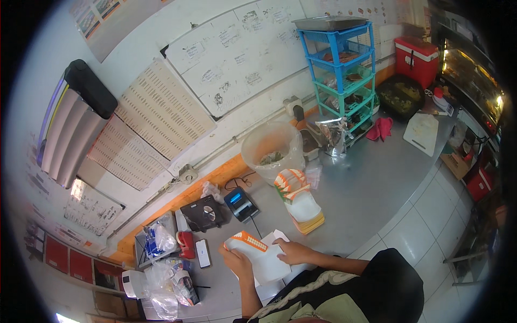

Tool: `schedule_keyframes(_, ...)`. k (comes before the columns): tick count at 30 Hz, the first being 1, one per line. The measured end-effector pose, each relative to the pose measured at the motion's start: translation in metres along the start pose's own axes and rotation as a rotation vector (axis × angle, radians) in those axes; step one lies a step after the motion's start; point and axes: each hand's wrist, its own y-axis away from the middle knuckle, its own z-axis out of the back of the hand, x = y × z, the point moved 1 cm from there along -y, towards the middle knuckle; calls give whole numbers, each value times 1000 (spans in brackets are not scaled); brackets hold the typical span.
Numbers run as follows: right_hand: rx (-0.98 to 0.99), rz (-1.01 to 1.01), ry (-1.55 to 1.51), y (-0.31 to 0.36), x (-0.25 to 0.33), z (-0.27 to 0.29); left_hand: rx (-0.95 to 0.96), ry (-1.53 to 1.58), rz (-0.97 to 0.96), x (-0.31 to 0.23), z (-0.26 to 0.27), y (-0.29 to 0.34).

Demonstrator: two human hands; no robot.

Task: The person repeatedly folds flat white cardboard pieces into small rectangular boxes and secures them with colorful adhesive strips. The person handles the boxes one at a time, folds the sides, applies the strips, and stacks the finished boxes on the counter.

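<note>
A flat white paper box with an orange patterned edge (253, 248) lies between my hands, above other white sheets (277, 237) on the steel counter (355, 188). My left hand (235, 261) grips the box at its left end. My right hand (293, 251) presses on its right side with fingers spread over the paper. A leaning stack of the same orange and white boxes (299, 202) stands a little beyond my hands, toward the middle of the counter.
Behind the stack is a large clear tub lined with plastic (272, 148). A small printer (240, 203), a scale (203, 213), a phone (203, 253) and a red mug (187, 243) lie left. A blue-green rack (342, 70), red cooler (416, 58) and cutting board (421, 133) stand far right.
</note>
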Motion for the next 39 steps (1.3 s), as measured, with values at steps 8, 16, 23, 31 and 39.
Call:
schedule_keyframes(8, -47, 124, 32, -19, -43, 8, 63, 538, -37, 27, -8, 48)
schedule_keyframes(16, 224, 350, 207, 20, 5, 62, 591, 913, 353, -24, -6, 80)
schedule_keyframes(23, 404, 365, -175, 28, -30, 48, 627, 849, -151, -5, -15, 106)
schedule_keyframes(31, -167, 369, 83, 29, -5, 54, 539, 683, 397, -2, -8, 101)
schedule_keyframes(39, -560, 612, 258, 33, 56, 43, 490, 624, 365, -78, -15, 67)
